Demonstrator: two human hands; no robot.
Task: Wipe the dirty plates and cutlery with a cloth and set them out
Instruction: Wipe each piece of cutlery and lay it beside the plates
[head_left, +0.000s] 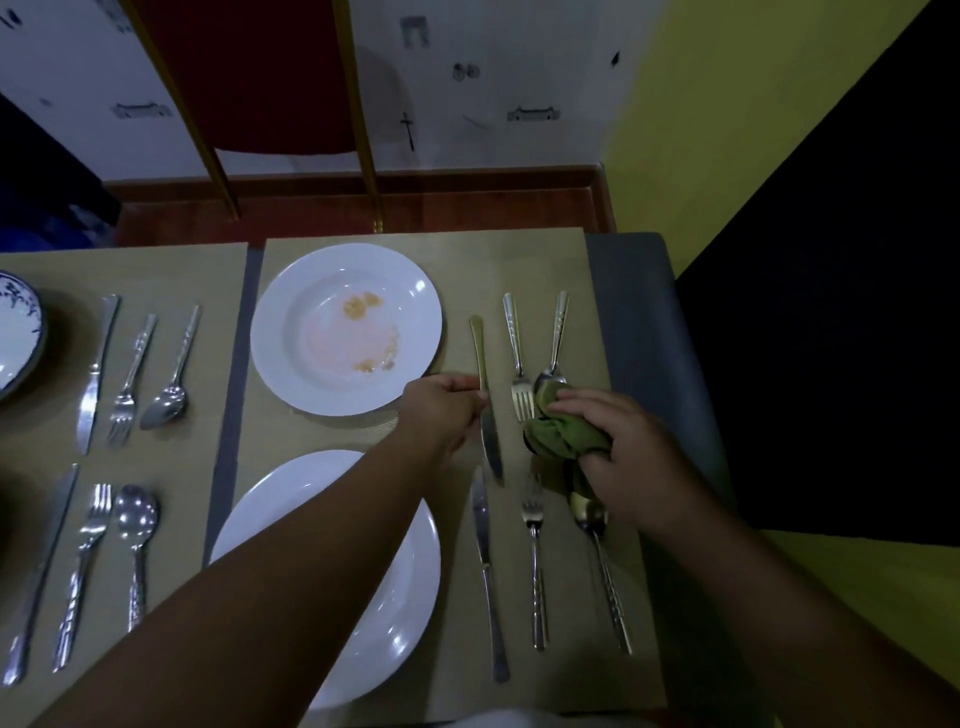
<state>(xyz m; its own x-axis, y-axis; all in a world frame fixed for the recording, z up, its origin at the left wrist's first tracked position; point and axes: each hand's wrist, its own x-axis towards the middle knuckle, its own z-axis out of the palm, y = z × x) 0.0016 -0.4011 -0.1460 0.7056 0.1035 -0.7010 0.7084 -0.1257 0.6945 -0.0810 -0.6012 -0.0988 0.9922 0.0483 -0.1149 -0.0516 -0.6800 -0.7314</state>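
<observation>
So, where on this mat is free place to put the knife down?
Bare mat lies beyond the far knife, fork and spoon, toward the table edge. Crowded: the right strip, two cutlery rows end to end, left hand and cloth between.

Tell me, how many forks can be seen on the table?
4. Far left fork; near left fork; far right fork, beside the green cloth; near right fork. None seems hidden, though the arms cover part of the table.

Bare mat beyond cutlery; dirty plate and fork flank knife
</observation>
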